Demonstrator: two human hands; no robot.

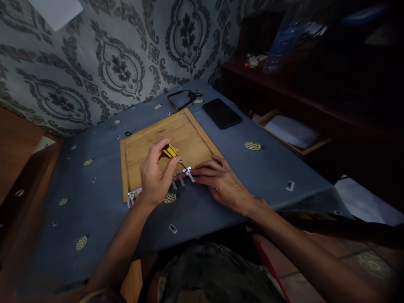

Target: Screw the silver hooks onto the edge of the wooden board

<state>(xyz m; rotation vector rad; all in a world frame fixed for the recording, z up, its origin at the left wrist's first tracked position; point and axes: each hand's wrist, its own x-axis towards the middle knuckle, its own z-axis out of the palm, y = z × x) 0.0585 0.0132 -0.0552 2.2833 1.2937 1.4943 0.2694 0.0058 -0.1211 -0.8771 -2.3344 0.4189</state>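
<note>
My left hand (155,171) is closed around the yellow and black handle of a screwdriver (170,151). Its thin shaft slants down to the right, and the tip meets a metal hook rail (182,172) along the near edge of a framed wooden board (158,134). My right hand (217,179) lies with stretched fingers at the right end of this rail, fingertips touching or very near the last hook. Part of the rail is covered by my left hand and wrist. Its left end, with more metal hooks (131,198), shows at the board's near left corner.
A blue patterned cloth (202,227) covers the table. Beyond the board lie glasses (179,101), a black phone (221,113) and a small black item (128,134). On the right, a plastic bottle (280,46) stands on a dark shelf, above an open drawer (292,132) with papers.
</note>
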